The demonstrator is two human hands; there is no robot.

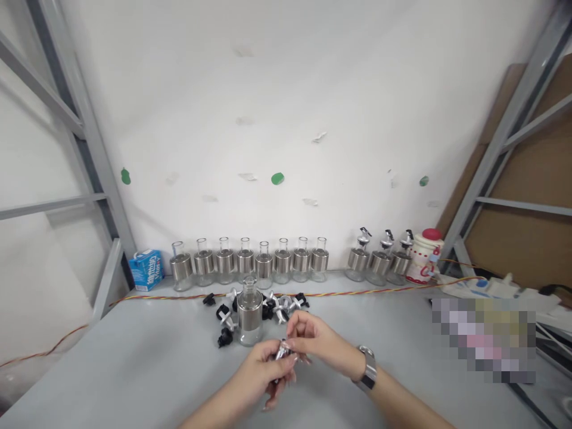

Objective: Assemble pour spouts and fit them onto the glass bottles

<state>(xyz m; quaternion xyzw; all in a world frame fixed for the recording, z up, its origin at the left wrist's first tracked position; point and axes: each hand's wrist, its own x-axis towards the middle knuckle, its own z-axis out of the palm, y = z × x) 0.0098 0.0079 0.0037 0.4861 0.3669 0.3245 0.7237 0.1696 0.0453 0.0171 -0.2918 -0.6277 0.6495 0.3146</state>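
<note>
Grasping fingers: your left hand point(270, 366) is wrapped around a silver stopper point(282, 351); your right hand point(317, 341) has thumb and fingertips at its upper end, whether gripping cannot be told.
Stopper position: between your hands, above the front part of the tabletop point(147, 345), partly hidden by fingers.
Nearest bottle: one uncapped glass bottle point(250, 319) with a metal band, upright just beyond your left hand.
Loose stoppers: black-and-silver pieces point(226, 316) scattered beside and behind that bottle.
Cable: a red-and-yellow twisted cable point(339, 295) running near the back edge.
Back edge, left to middle: a row of eight uncapped bottles point(245, 262); a blue carton point(148, 270) at the back left corner.
Back edge, right: three stoppered bottles point(380, 263), beside a white-and-red jar point(424, 256).
</note>
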